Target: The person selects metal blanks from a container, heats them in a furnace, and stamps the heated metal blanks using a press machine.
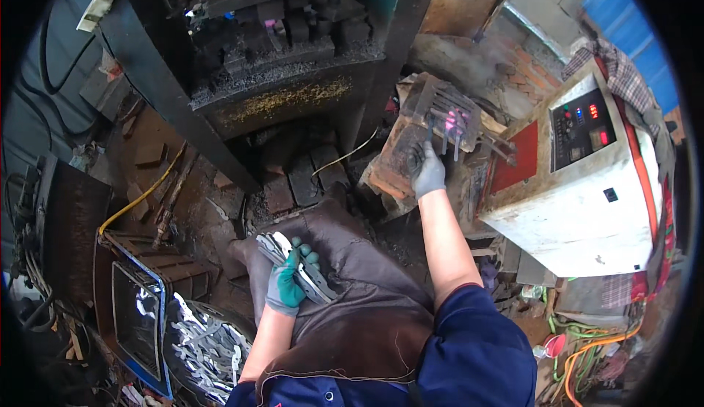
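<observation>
My left hand (290,282), in a green and grey glove, is closed round a bundle of flat grey metal pieces (317,284) above the brown apron on my lap. My right hand (425,170), gloved in grey with dark stained fingers, reaches forward to a brick stand (392,159). Its fingers pinch the near end of a narrow dark metal piece (430,130). Just right of it, several similar metal pieces (446,141) lie side by side, with parts glowing pink (456,119).
A white control cabinet (572,224) with lit red displays stands at the right. Ahead is a heavy dark press (282,77) strewn with flakes. Lower left, many shaped metal pieces (205,348) lie heaped beside a blue-rimmed crate (165,334). An orange hose (572,370) runs lower right.
</observation>
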Available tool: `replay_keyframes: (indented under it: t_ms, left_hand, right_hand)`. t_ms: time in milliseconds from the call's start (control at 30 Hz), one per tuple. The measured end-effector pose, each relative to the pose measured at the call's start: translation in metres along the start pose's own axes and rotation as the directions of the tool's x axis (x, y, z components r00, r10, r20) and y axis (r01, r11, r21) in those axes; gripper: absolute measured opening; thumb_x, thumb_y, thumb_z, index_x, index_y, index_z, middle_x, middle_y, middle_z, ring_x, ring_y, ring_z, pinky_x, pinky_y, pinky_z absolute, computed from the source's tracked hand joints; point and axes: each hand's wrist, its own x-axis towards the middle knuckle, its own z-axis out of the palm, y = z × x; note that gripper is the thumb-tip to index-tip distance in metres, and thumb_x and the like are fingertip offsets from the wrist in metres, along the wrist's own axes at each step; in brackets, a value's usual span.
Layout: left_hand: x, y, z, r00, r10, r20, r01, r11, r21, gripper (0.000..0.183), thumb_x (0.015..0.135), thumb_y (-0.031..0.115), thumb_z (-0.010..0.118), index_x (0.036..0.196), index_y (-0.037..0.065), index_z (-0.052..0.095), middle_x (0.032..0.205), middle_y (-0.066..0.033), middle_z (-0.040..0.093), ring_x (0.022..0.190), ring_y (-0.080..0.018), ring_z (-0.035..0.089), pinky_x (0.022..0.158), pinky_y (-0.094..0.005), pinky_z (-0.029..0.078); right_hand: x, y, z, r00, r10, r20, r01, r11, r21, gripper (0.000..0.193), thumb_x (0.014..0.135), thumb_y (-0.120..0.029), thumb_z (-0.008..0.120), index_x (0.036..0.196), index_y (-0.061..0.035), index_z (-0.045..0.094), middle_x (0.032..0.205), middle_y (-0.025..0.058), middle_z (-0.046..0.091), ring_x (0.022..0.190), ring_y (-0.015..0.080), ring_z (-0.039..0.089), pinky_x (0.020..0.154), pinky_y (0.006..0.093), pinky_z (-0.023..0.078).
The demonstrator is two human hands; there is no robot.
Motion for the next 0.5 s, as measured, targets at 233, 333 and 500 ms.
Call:
replay_keyframes:
  t_ms: [233, 333, 500]
  left_hand:
    - [0.008, -0.004, -0.002, 0.996, 0.002, -0.089, 0.007, 0.994, 0.11, 0.027, 0.092, 0.01, 0.055, 0.119, 0.009, 0.053, 0.101, -0.0076, 0.063, 0.09, -0.0228, 0.063, 0.076, -0.0379, 0.055]
    - [0.007, -0.002, -0.008, 1.0, 0.006, 0.005, -0.006, 0.995, 0.096, 0.03, 0.092, 0.009, 0.055, 0.122, 0.009, 0.051, 0.103, -0.0079, 0.062, 0.093, -0.0236, 0.063, 0.079, -0.0387, 0.054]
    - [-0.009, 0.007, 0.002, 0.998, 0.043, 0.036, -0.047, 0.993, 0.112, 0.036, 0.089, 0.007, 0.058, 0.124, 0.004, 0.051, 0.108, -0.0095, 0.063, 0.097, -0.0226, 0.063, 0.084, -0.0365, 0.053]
  right_hand:
    - [-0.031, -0.005, 0.085, 0.962, 0.052, 0.268, 0.058, 0.92, -0.387, 0.031, 0.092, -0.037, 0.056, 0.089, -0.0067, 0.062, 0.067, 0.002, 0.061, 0.054, 0.0107, 0.055, 0.046, 0.0218, 0.042]
    - [-0.054, 0.012, 0.207, 0.862, 0.196, 0.468, 0.086, 0.853, -0.515, 0.036, 0.093, -0.039, 0.053, 0.093, -0.0037, 0.062, 0.07, 0.0054, 0.062, 0.056, 0.0139, 0.057, 0.05, 0.0245, 0.044]
    - [-0.014, 0.061, 0.317, 0.519, 0.465, 0.717, -0.339, 0.882, -0.326, 0.027, 0.093, -0.026, 0.054, 0.1, -0.0004, 0.061, 0.074, 0.0059, 0.063, 0.062, 0.015, 0.058, 0.057, 0.0289, 0.048]
